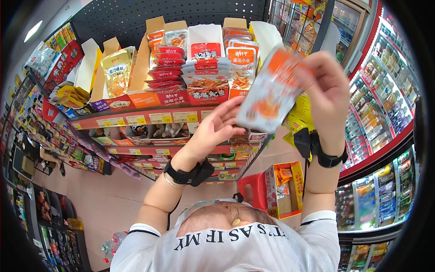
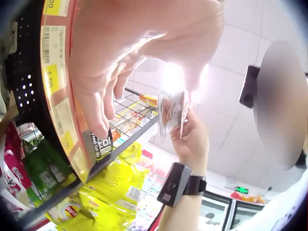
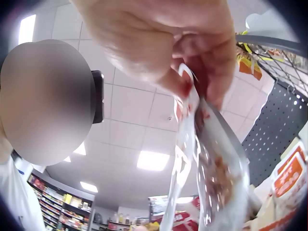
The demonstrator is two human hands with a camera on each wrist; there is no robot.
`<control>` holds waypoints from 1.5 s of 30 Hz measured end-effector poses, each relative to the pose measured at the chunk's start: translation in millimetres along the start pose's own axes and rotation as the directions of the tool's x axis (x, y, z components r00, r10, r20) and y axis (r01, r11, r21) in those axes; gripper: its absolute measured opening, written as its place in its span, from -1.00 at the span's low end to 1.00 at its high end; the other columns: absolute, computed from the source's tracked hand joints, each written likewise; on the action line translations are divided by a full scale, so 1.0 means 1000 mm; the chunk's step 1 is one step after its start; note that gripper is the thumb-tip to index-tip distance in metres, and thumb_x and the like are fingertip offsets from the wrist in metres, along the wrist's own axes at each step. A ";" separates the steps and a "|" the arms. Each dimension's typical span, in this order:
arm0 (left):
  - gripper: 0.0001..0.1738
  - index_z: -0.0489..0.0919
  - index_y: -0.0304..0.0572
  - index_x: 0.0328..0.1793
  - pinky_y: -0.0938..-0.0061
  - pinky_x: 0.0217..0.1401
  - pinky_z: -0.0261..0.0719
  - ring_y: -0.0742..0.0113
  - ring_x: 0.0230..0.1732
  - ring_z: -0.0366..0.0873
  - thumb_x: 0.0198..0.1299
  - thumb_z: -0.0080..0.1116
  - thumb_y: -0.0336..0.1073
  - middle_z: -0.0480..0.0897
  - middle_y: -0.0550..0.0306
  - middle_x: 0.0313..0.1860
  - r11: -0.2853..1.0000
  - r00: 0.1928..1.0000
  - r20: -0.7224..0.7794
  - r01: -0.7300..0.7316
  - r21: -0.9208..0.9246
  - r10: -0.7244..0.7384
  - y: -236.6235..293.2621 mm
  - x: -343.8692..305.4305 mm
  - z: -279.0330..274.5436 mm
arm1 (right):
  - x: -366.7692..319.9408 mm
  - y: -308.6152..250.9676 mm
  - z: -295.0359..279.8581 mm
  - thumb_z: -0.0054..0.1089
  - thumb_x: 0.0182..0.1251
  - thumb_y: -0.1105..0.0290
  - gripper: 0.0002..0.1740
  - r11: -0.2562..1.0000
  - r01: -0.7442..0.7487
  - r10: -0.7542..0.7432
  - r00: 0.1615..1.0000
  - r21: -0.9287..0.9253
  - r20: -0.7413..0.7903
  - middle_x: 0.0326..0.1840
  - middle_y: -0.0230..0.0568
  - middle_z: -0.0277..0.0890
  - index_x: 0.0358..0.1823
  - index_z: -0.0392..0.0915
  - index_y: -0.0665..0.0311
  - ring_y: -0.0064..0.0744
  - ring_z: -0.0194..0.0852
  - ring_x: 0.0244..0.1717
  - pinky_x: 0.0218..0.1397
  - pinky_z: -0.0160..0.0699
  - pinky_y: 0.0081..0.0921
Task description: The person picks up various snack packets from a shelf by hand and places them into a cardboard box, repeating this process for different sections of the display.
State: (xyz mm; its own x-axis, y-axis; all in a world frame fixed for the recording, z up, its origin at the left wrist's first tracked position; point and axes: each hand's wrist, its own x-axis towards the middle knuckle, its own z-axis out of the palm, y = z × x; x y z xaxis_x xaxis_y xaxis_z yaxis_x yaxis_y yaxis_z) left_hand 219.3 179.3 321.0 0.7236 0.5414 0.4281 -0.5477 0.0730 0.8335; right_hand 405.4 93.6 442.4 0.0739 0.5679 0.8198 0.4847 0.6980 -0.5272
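My right hand (image 1: 327, 86) pinches orange-and-silver snack packets (image 1: 268, 93) by their top edge, between thumb and fingers. Two pouches (image 3: 221, 168) hang side by side from that grip in the right wrist view, parted toward the bottom. Beside the packets' lower left edge is my left hand (image 1: 215, 128), its fingers loosely spread and holding nothing. In the left wrist view, that hand's fingers reach down near the shelf's price strip (image 2: 58, 96). Behind the hands, open display boxes on the shelf hold similar orange packets (image 1: 241, 56) and stacked red packets (image 1: 168, 68).
Yellow bags (image 2: 113, 192) hang at the shelf's right end, near my right wrist. On the floor below stand a red stool (image 1: 253, 188) and an open carton (image 1: 297, 195) with orange packets inside. Drinks coolers (image 1: 383, 90) line the right side; a black pegboard (image 1: 118, 18) backs the shelf.
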 end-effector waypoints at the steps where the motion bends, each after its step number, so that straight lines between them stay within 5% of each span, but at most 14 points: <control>1: -0.36 0.21 -0.29 0.34 0.43 0.24 0.35 0.29 0.22 0.39 0.19 0.17 -0.27 0.42 0.02 0.21 0.979 0.995 0.094 0.004 -0.203 0.016 0.001 0.000 0.003 | -0.005 -0.004 0.004 0.15 0.19 0.54 -0.94 0.999 -0.029 0.034 0.993 -0.043 0.116 -0.44 -0.43 0.44 -0.35 0.44 0.34 -0.74 0.35 -0.47 -0.44 0.30 -0.78; 5: -0.49 0.33 -0.31 0.25 0.41 0.14 0.47 0.26 0.10 0.50 0.25 0.11 -0.21 0.52 0.07 0.10 0.988 0.985 0.096 0.134 0.073 -0.141 0.000 -0.016 0.007 | -0.017 0.003 0.026 0.18 0.18 0.47 -0.87 0.974 -0.083 0.153 0.928 -0.210 0.341 -0.55 -0.31 0.40 -0.34 0.45 0.37 -0.67 0.37 -0.50 -0.49 0.31 -0.67; 8: -0.59 0.38 -0.30 0.19 0.41 -0.07 0.63 0.31 0.01 0.55 0.29 0.04 -0.22 0.56 0.06 0.03 0.945 0.946 -0.008 0.323 -0.048 -0.324 -0.004 -0.020 0.001 | -0.008 0.016 0.036 0.18 0.17 0.44 -0.86 0.973 -0.216 0.233 0.907 -0.086 0.351 -0.57 -0.22 0.44 -0.32 0.47 0.37 -0.41 0.47 -0.54 -0.46 0.37 -0.54; 11: -0.63 0.41 -0.30 0.16 0.43 -0.22 0.68 0.31 -0.05 0.57 0.30 0.02 -0.25 0.58 0.06 -0.02 0.967 0.963 -0.095 0.255 0.000 -0.254 -0.005 -0.024 0.002 | 0.021 0.048 0.040 0.16 0.17 0.41 -0.81 0.970 -0.010 0.034 0.995 -0.245 0.096 -0.36 -0.07 0.54 -0.25 0.48 0.38 -0.12 0.53 -0.36 -0.29 0.46 -0.38; 13: -0.63 0.41 -0.30 0.16 0.44 -0.20 0.68 0.30 -0.04 0.57 0.30 0.02 -0.25 0.58 0.06 -0.01 0.969 0.964 -0.117 0.246 0.032 -0.241 -0.006 -0.027 -0.001 | 0.033 0.080 0.041 0.18 0.13 0.41 -0.67 0.756 0.232 -0.262 0.964 -0.612 0.043 -0.14 0.05 0.49 -0.10 0.43 0.42 0.05 0.45 -0.10 -0.08 0.46 -0.27; 17: -0.65 0.42 -0.29 0.16 0.45 -0.16 0.66 0.31 -0.01 0.55 0.31 0.00 -0.29 0.56 0.07 0.02 0.959 0.960 -0.118 0.265 0.098 -0.253 -0.005 -0.035 -0.006 | 0.032 0.091 0.048 0.22 0.10 0.40 -0.40 0.644 0.017 0.171 0.971 -0.765 0.166 0.09 0.09 0.38 0.18 0.25 0.42 0.04 0.31 0.15 0.18 0.34 -0.25; 22: -0.65 0.41 -0.27 0.17 0.47 -0.08 0.64 0.33 0.03 0.52 0.31 0.01 -0.29 0.54 0.10 0.05 0.956 0.952 -0.165 0.277 0.097 -0.259 -0.006 -0.038 -0.012 | 0.019 0.092 0.055 0.25 0.07 0.42 -0.47 0.587 0.122 -0.026 0.991 -0.800 0.131 0.07 0.04 0.39 0.08 0.32 0.39 -0.01 0.34 0.11 0.13 0.36 -0.23; 24: -0.66 0.40 -0.25 0.17 0.47 -0.05 0.62 0.35 0.05 0.51 0.31 0.01 -0.30 0.54 0.13 0.06 0.952 0.942 -0.200 0.293 0.088 -0.271 -0.007 -0.038 -0.011 | 0.020 0.084 0.055 0.33 -0.03 0.40 -0.52 0.578 0.148 -0.137 0.987 -0.802 0.083 -0.22 -0.05 0.49 -0.06 0.36 0.35 -0.11 0.48 -0.13 -0.14 0.51 -0.32; 30: -0.68 0.41 -0.23 0.18 0.51 -0.03 0.60 0.45 0.04 0.49 0.32 -0.02 -0.35 0.53 0.20 0.05 0.939 0.964 -0.168 0.244 0.244 -0.207 -0.012 -0.034 -0.010 | 0.021 0.087 0.051 0.36 -0.01 0.36 -0.64 0.850 -0.103 0.112 0.994 -0.516 -0.013 -0.56 -0.15 0.51 -0.19 0.44 0.25 -0.16 0.49 -0.57 -0.45 0.44 -0.37; 31: -0.68 0.41 -0.23 0.18 0.51 -0.03 0.60 0.45 0.04 0.49 0.32 -0.02 -0.35 0.53 0.20 0.05 0.938 0.963 -0.166 0.248 0.243 -0.211 -0.010 -0.033 -0.008 | 0.021 0.085 0.048 0.36 -0.01 0.36 -0.64 0.849 -0.107 0.116 0.993 -0.518 -0.016 -0.56 -0.15 0.51 -0.19 0.44 0.25 -0.16 0.49 -0.57 -0.45 0.44 -0.37; 33: -0.68 0.43 -0.32 0.16 0.49 0.16 0.41 0.46 0.04 0.46 0.30 -0.01 -0.43 0.54 0.20 0.04 0.915 0.947 -0.180 0.307 0.262 -0.266 -0.006 -0.030 -0.004 | 0.022 0.075 0.040 0.33 0.09 0.38 -0.73 0.845 -0.152 0.180 0.984 -0.513 0.006 -0.52 -0.36 0.44 -0.28 0.44 0.33 -0.65 0.34 -0.52 -0.43 0.34 -0.66; 37: -0.71 0.46 -0.23 0.14 0.54 0.01 0.54 0.51 -0.03 0.50 0.31 -0.01 -0.39 0.57 0.23 -0.01 0.904 0.962 -0.126 0.273 0.329 -0.244 -0.016 -0.027 -0.006 | 0.013 0.045 0.025 0.26 0.11 0.45 -0.82 0.925 0.036 -0.131 0.965 -0.378 -0.228 -0.51 -0.23 0.47 -0.33 0.45 0.33 -0.53 0.48 -0.47 -0.41 0.39 -0.59; 41: -0.70 0.47 -0.24 0.13 0.53 0.07 0.49 0.50 -0.03 0.50 0.27 0.03 -0.45 0.58 0.17 0.03 0.925 0.951 0.053 0.282 0.253 -0.305 -0.021 -0.021 -0.002 | -0.024 0.013 0.011 0.26 0.09 0.54 -0.83 0.985 0.077 -0.124 0.940 -0.156 -0.318 -0.46 -0.23 0.49 -0.31 0.45 0.36 -0.50 0.52 -0.42 -0.32 0.44 -0.62; 45: -0.64 0.41 -0.28 0.17 0.53 0.07 0.48 0.47 0.01 0.50 0.23 0.06 -0.50 0.57 0.08 0.06 0.912 0.895 0.215 0.344 0.224 -0.390 -0.028 -0.017 0.006 | -0.073 -0.012 -0.005 0.25 0.05 0.61 -0.80 0.915 0.085 -0.096 0.995 -0.395 -0.007 -0.35 -0.13 0.56 -0.27 0.47 0.39 -0.36 0.60 -0.34 -0.31 0.52 -0.55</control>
State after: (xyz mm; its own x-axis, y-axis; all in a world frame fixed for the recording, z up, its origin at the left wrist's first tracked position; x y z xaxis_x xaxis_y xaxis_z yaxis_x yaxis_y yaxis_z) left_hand 224.8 162.6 292.0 0.9519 0.2760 0.1332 -0.1568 0.0653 0.9855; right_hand 398.7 41.4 390.4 0.0334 0.4950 0.8683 0.7942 0.5142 -0.3237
